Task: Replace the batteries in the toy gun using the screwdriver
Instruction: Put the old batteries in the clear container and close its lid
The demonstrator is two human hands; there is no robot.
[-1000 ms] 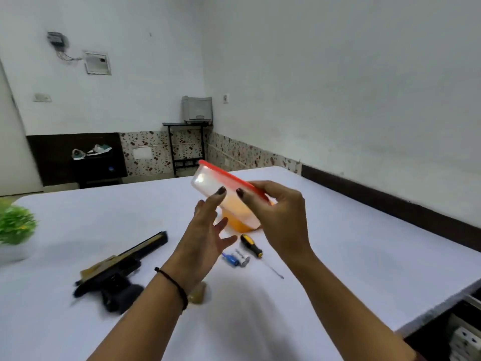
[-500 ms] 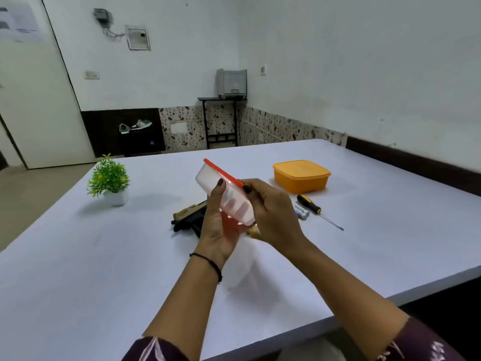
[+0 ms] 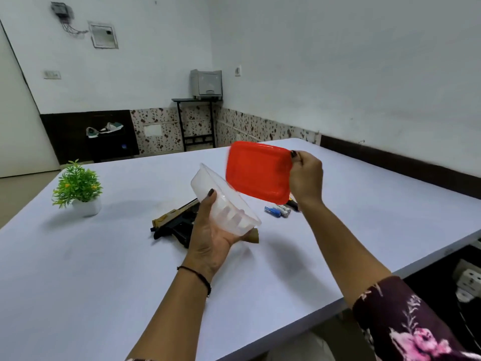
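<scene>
Left hand (image 3: 210,238) is wrapped around the clear tub (image 3: 223,201). Right hand (image 3: 305,175) pinches the red lid (image 3: 257,170), lifted clear of it.

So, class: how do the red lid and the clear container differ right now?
The red lid is opaque and flat; the clear container is see-through and deep. The right hand pinches the lid by its edge, while the left hand cradles the container from below. Both are rectangular, tilted and off the table.
</scene>
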